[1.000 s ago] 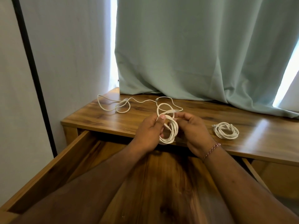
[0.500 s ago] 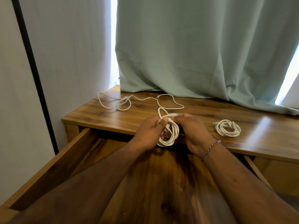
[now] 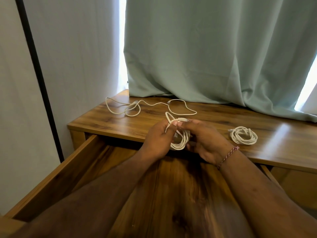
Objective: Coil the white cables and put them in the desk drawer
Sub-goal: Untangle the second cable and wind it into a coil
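Where the two arms reach out from the bottom of the view, the open drawer (image 3: 72, 170) sits under them, pulled out from the wooden bench (image 3: 283, 148). Its brown wood floor shows between the arms.

Just past the drawer, at the front edge of the bench, both hands meet. The left hand (image 3: 157, 140) has its grip closed around the half-wound cable (image 3: 181, 140), with the thumb and fingers curled on the white loops. The right hand (image 3: 205, 143) also grips this cable; its thumb and fingers pinch the strand near the top of the bundle. A small loop of the cable sticks up above the left thumb. A pink and white string band (image 3: 228, 156) goes round the right wrist.

To the right of the hands, a finished coil (image 3: 243, 137) lies flat on the bench, apart from the hands.

Farther back on the left, a loose cable (image 3: 137, 107) lies spread out in wavy lines on the bench. One long bend of white cable runs from there toward the hands.

Behind it all, a pale green curtain (image 3: 205, 57) hangs down onto the back of the bench. A white wall (image 3: 77, 57) with a black strip (image 3: 34, 69) stands on the left.
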Demonstrator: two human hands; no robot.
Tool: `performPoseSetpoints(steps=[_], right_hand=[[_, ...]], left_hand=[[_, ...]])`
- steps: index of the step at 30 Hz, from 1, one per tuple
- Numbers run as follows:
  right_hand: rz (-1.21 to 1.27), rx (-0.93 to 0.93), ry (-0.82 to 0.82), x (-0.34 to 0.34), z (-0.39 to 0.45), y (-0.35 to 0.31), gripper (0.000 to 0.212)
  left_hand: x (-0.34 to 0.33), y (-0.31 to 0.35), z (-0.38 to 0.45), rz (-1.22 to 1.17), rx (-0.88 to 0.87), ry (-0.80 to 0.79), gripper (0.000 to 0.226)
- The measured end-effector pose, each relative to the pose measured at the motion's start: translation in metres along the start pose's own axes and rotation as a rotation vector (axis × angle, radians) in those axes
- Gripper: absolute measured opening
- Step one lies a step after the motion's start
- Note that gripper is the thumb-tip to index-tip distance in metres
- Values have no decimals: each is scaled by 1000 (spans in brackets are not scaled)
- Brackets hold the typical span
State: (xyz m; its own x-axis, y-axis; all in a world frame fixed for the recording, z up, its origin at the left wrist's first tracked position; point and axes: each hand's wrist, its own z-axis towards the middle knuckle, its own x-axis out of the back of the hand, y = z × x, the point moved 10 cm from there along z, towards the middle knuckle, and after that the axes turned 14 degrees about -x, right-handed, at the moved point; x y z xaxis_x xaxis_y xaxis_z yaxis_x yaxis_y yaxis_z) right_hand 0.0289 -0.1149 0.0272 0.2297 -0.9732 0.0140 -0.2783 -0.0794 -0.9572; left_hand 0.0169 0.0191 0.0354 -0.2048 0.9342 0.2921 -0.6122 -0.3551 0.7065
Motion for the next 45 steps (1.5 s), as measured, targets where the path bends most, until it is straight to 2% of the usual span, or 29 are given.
performPoseSetpoints(steps=[4,7,9,12,15,18,20,23,25,27,32,36,40,42,45], right_hand=[[85,-47,-72,-4,-1,5,12],[87,-19,-134,-15,-5,3,10],[76,31,-114,-17,-9,-2,11],[85,150,-9,-11,-12,-14,18],[59,227,173,6,-12,-20,17],[-129,328,363,26,-11,-25,15],[-295,461,460,32,-20,-35,11],[-371,713,501,27,-48,-52,4],[-381,790,494,18,-59,-59,11],[-406,743,475,4,-57,-58,22],[-462,468,399,-17,-31,-31,39],[-192,343,199,-17,-19,-15,38],[-42,386,72,-21,-21,-18,41],[-136,443,89,-22,-23,-22,44],[-400,588,224,-23,-30,-29,46]], left_hand=[[14,2,3,8,-29,108,39],[21,2,3,-27,-8,143,24],[20,0,3,-81,29,126,29],[17,3,4,-158,43,141,35],[14,3,3,-200,62,164,35],[12,2,3,-245,95,179,34],[16,1,3,-269,121,225,33],[25,-2,3,-205,129,274,34],[30,-1,3,-164,120,301,33],[33,0,3,-143,92,310,33],[36,-1,3,-106,85,344,33],[29,-2,4,-140,99,286,32],[25,-4,4,-176,116,262,33],[23,-8,2,-232,161,257,33],[19,-11,0,-305,209,234,32]])
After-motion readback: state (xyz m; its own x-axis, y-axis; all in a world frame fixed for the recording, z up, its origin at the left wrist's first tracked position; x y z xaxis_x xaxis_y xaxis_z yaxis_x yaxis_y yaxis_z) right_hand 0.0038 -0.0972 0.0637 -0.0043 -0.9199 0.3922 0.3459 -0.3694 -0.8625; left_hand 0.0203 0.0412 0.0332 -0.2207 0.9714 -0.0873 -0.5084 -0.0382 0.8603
